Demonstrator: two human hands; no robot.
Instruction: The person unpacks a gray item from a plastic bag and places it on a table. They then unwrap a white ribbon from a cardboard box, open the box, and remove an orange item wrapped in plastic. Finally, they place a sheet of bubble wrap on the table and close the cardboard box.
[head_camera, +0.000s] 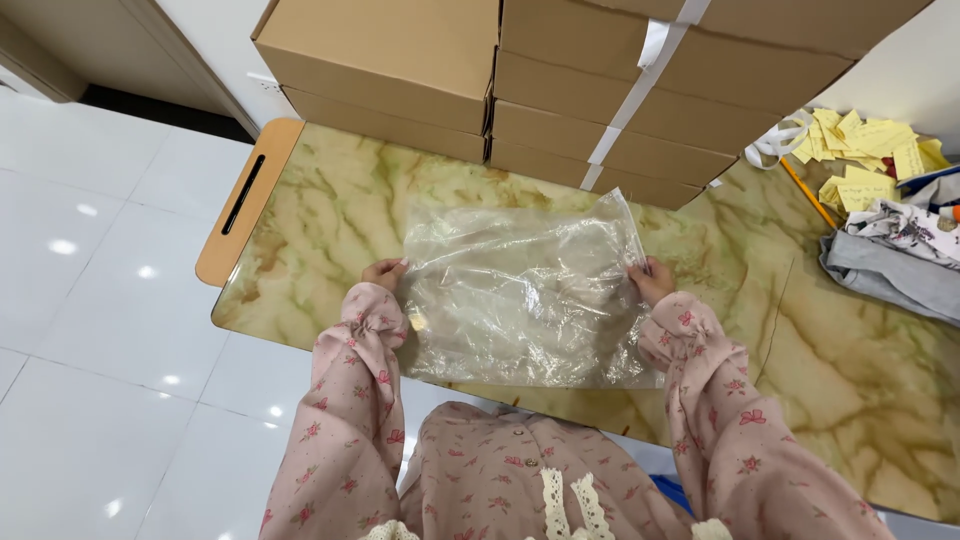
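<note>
Left hand (383, 272) and right hand (652, 279) each pinch an edge of the clear plastic bag (525, 300). The bag lies spread flat on the marbled desk (330, 210), near stacked cardboard boxes (560, 80).

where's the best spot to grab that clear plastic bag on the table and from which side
Best taken at its two side edges, about halfway up, one hand from each side. The clear plastic bag lies flat, limp and wrinkled on the marble-patterned table, so only its edges offer a pinch. The left hand and right hand already have that grip, which should keep the sheet spread.
</note>
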